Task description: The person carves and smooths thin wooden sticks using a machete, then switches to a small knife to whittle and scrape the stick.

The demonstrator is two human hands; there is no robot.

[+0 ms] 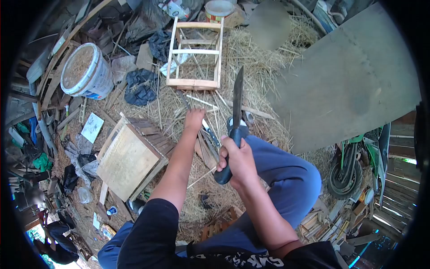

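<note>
My right hand point(239, 163) is wrapped round the black handle of a machete point(238, 96), its long dark blade pointing up and away from me. Lower and further forward, my left hand point(194, 119) reaches down among thin wood strips point(202, 101) on the straw. Its fingers curl away from view, so whether they hold anything is hidden. Just right of it lies a tool with a dark, dotted handle point(211, 133). Beyond the left hand stands a small wooden frame point(195, 83) with crossbars.
A wooden stool-like piece with a flat panel point(127, 161) lies at left. Behind it are a white bucket point(92, 74) and black plastic bags point(141, 86). A big grey sheet point(345, 85) fills the right, above a motorbike wheel point(346, 179). Another person point(60, 240) is at lower left.
</note>
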